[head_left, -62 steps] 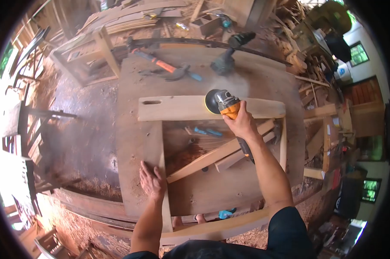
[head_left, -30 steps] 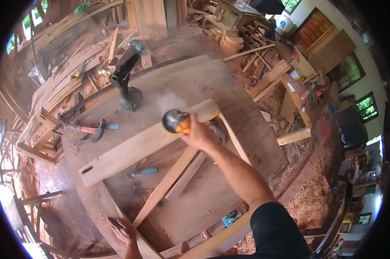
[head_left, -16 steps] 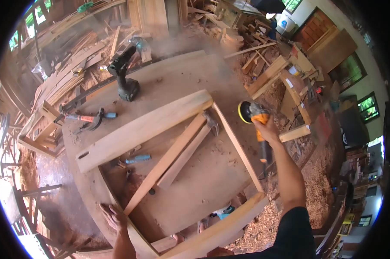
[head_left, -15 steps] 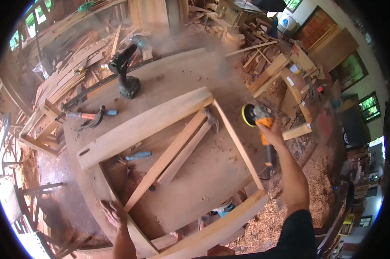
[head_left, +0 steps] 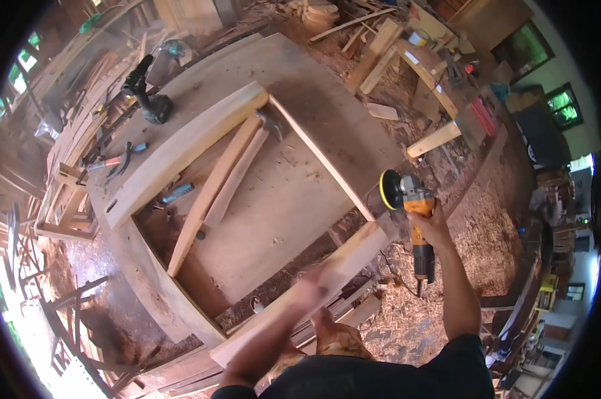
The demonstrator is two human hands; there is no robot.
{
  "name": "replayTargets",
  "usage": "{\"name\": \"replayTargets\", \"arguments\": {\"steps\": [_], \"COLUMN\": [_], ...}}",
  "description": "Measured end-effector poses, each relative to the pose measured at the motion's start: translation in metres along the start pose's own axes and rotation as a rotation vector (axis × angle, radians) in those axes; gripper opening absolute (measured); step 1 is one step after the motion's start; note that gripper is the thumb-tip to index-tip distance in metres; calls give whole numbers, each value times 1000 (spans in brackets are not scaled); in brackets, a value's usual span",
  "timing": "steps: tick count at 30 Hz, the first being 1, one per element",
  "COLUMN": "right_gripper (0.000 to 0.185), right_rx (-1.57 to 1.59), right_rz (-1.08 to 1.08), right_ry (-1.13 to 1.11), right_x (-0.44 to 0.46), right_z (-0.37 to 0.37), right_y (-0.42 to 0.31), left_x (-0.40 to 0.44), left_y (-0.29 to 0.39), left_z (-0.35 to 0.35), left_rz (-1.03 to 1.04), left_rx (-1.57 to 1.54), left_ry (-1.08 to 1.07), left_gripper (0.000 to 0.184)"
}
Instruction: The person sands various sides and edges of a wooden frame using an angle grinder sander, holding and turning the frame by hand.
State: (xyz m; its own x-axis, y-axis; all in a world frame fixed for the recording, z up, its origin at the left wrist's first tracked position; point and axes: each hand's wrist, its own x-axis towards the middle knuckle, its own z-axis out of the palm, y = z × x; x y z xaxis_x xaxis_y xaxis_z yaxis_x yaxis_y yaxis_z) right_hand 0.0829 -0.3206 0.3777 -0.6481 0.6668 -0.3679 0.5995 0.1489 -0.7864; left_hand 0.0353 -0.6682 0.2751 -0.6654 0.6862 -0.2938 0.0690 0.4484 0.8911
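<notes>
My right hand (head_left: 431,223) is wrapped round the orange and black body of a power sander (head_left: 419,199), held off the wood to the right of the frame. Its round yellow-edged pad faces left. My left hand (head_left: 309,292), smeared by motion, is over the near rail (head_left: 340,263) of a rectangular wooden frame; its fingers are unclear. The far rail (head_left: 187,156) has a slot at its left end. Inside the frame, two loose wood strips (head_left: 214,193) lie slantwise, with a hammer head (head_left: 268,123) at their upper end.
A cordless drill (head_left: 147,96), a claw hammer (head_left: 122,158) and a blue-handled tool (head_left: 178,193) lie on the plywood worktable (head_left: 313,86). Timber pieces (head_left: 435,138) stand at the right above wood shavings (head_left: 473,266). Another wooden frame (head_left: 64,213) is at left.
The sander was lifted off the far rail and carried right and nearer. My left hand has left the left rail for the near rail. The view has shifted, moving the table up and left.
</notes>
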Motion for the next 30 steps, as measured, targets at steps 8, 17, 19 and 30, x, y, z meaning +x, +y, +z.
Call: {"name": "replayTargets", "arguments": {"steps": [8,17,19,30], "right_gripper": [48,35,35,31], "right_rx": [412,673,788,804], "right_rz": [149,392,400,439], "right_ry": [82,114,25,34], "right_x": [-16,-54,-65,-73], "right_z": [-28,-36,-42,-18], "right_y": [51,110,118,148], "left_x": [4,-7,-11,-8], "left_y": [120,102,104,117], "left_z": [139,155,156,194], "left_rz": [886,1073,1045,-34], "left_rx": [359,426,400,19], "left_ry": [93,12,-64,-247], "left_gripper": [61,61,69,99]}}
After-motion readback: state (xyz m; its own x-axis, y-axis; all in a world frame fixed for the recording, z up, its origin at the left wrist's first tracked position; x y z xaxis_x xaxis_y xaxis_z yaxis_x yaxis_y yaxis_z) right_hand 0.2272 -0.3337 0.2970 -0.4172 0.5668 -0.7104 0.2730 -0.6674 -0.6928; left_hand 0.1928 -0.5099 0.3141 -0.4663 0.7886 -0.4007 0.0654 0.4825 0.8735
